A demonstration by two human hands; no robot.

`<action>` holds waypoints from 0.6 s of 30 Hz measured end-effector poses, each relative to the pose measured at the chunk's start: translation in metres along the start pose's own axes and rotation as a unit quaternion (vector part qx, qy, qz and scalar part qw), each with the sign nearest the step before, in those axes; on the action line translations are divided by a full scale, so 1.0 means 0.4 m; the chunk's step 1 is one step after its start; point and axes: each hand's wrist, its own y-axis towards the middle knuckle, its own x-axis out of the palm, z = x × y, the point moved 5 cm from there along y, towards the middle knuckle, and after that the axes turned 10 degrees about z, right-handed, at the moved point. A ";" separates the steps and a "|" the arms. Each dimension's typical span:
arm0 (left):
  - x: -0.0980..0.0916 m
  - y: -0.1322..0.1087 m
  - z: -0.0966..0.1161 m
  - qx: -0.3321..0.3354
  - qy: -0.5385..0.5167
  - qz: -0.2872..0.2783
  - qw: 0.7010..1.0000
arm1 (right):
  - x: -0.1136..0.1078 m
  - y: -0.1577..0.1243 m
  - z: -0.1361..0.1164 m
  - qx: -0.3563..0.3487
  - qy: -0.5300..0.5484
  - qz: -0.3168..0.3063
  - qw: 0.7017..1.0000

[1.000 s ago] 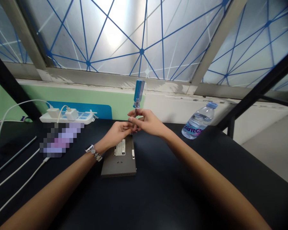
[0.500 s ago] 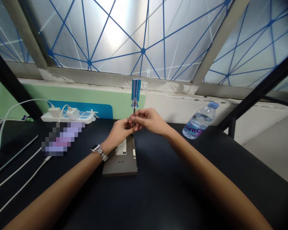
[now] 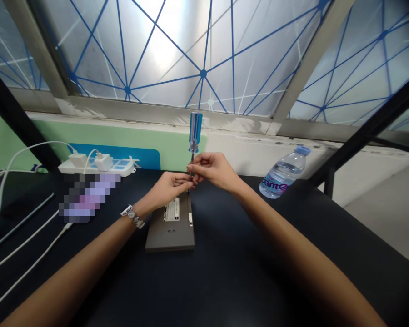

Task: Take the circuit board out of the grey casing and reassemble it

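Note:
A grey flat box (image 3: 171,226) with a white label lies on the dark table (image 3: 231,272). A screwdriver (image 3: 194,131) with a clear blue handle stands upright over the box's far right corner. My right hand (image 3: 214,170) pinches its metal shaft just below the handle. My left hand (image 3: 171,187), with a watch on the wrist, has its fingers closed round the lower shaft near the tip, resting on the box's far end. The tip itself is hidden by my fingers.
A water bottle (image 3: 283,173) lies tilted at the back right. A white power strip (image 3: 96,166) with plugged chargers sits at the back left, and white cables (image 3: 23,245) run across the left of the table. The table's right edge drops to the floor.
The screwdriver's handle has swayed slightly left and back right while both hands kept their hold on the shaft. The box has not moved.

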 end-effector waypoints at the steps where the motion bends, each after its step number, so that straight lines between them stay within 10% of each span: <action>1: -0.007 -0.001 0.004 0.005 0.011 -0.007 1.000 | 0.000 -0.001 -0.003 0.004 0.001 -0.011 1.000; 18: 0.018 0.011 -0.015 0.050 -0.007 0.003 0.999 | 0.042 -0.016 -0.009 0.002 -0.008 -0.036 0.999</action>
